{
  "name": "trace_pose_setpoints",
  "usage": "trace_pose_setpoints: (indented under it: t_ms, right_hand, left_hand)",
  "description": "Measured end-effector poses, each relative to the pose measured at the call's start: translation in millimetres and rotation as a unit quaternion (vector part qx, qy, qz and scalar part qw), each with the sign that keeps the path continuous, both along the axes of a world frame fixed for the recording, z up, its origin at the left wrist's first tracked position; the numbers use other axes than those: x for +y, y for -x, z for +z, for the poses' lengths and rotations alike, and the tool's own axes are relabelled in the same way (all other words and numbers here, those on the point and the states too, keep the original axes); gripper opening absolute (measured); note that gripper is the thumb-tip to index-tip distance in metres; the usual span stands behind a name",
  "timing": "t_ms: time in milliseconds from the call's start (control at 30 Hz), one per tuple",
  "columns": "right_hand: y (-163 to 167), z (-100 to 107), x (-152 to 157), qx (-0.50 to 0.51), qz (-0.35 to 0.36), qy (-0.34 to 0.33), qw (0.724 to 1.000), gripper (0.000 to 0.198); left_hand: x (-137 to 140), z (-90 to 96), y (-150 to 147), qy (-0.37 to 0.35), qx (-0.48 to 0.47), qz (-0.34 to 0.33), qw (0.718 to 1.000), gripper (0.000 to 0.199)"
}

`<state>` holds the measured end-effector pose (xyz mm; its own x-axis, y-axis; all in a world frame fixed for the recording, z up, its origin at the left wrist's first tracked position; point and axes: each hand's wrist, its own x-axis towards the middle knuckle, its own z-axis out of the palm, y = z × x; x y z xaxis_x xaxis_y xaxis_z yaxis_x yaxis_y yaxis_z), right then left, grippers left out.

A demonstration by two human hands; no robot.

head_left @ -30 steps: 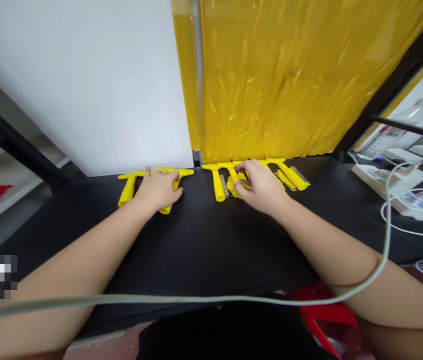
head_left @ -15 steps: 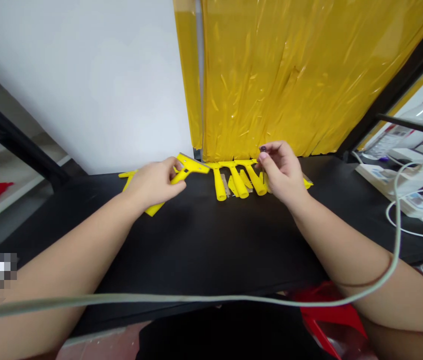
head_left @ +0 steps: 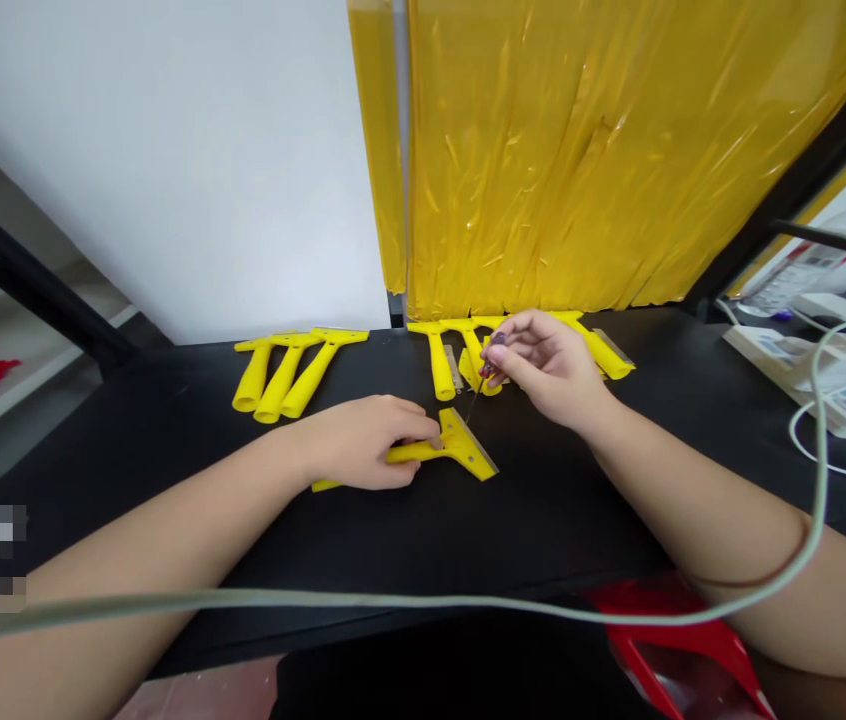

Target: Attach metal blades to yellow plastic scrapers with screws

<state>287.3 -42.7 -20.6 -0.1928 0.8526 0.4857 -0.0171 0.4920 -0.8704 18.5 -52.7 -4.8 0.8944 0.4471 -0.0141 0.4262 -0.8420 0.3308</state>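
Observation:
My left hand [head_left: 374, 442] grips the handle of a yellow scraper [head_left: 460, 447], holding it low over the black tabletop with its blade edge turned to the right. In my right hand [head_left: 547, 365] is a small screwdriver [head_left: 494, 352] with a dark handle, pinched between thumb and fingers. Its thin shaft points down at the scraper's head; whether the tip touches a screw, I cannot tell. Behind my left hand lie three yellow scrapers [head_left: 292, 375] side by side. Several more yellow scrapers [head_left: 439, 365] rest at the back, partly hidden by my right hand.
A pale cable [head_left: 408, 600] hangs across the front, close to both forearms. White power strips [head_left: 805, 360] and a clear bottle [head_left: 820, 250] stand to the right. A white panel [head_left: 190, 180] and yellow film [head_left: 528, 160] border the back of the black table [head_left: 363, 550].
My left hand has brought its scraper right and nearer, lower over the table. My right hand has moved the screwdriver left and slightly down, to the scraper's head.

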Motion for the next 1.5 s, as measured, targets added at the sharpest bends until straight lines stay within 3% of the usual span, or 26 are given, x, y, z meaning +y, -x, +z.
trace_pose_setpoints:
  t_ms: [233, 400, 1000, 1300, 1500]
  right_hand:
    - [5, -6, 0, -0.004, 0.02, 0.013, 1.0, 0.032]
    - [6, -8, -1, 0.004, 0.024, 0.016, 1.0, 0.033]
    - [5, -9, -5, -0.015, 0.015, 0.0, 1.0, 0.032]
    - [10, -8, -12, -0.045, 0.001, -0.036, 0.998, 0.029]
    - [12, -10, -15, -0.06, -0.013, -0.1, 0.993, 0.033]
  left_hand:
    - [4, -5.5, 0, 0.03, -0.04, -0.025, 0.998, 0.041]
    - [7, -9.4, 0, 0.048, -0.069, -0.03, 0.996, 0.034]
    - [7, -14.5, -1, 0.031, -0.079, -0.046, 0.995, 0.03]
    - [5, -14.0, -3, 0.018, -0.07, -0.047, 0.996, 0.027]
    - [4, -12.8, -5, 0.014, -0.066, -0.046, 0.997, 0.022]
